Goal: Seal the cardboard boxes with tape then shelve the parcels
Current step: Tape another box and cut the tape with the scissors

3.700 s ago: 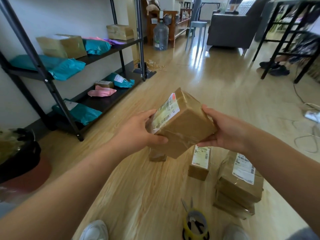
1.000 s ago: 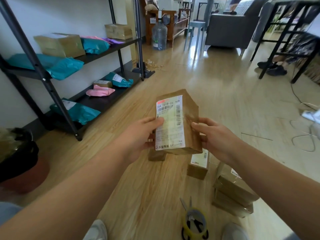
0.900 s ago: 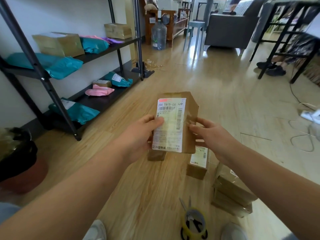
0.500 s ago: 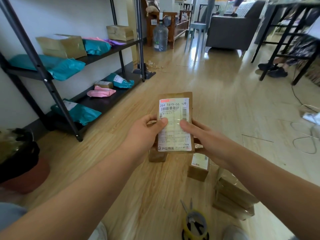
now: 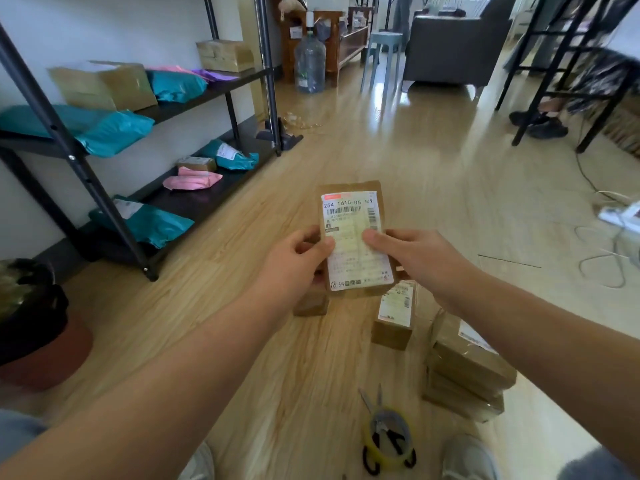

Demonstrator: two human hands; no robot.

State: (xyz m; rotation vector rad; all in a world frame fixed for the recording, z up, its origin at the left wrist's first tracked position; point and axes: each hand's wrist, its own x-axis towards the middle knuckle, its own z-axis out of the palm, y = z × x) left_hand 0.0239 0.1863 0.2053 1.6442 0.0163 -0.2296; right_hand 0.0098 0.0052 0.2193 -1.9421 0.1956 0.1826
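Both hands — left hand (image 5: 294, 268), right hand (image 5: 415, 258) — pinch the small box (image 5: 353, 237) by its side edges — likely light, stiff, taped skin slippery.

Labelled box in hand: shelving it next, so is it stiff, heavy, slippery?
Probably stiff: the labelled box shows straight edges. Likely light: left hand and right hand pinch it upright. Its smooth label may be slick.

Your brown cardboard box (image 5: 346, 187) looks matt, its white paper label (image 5: 351, 237) smooth; the pale wood-grain floor (image 5: 415, 150) beyond it shines glossy.
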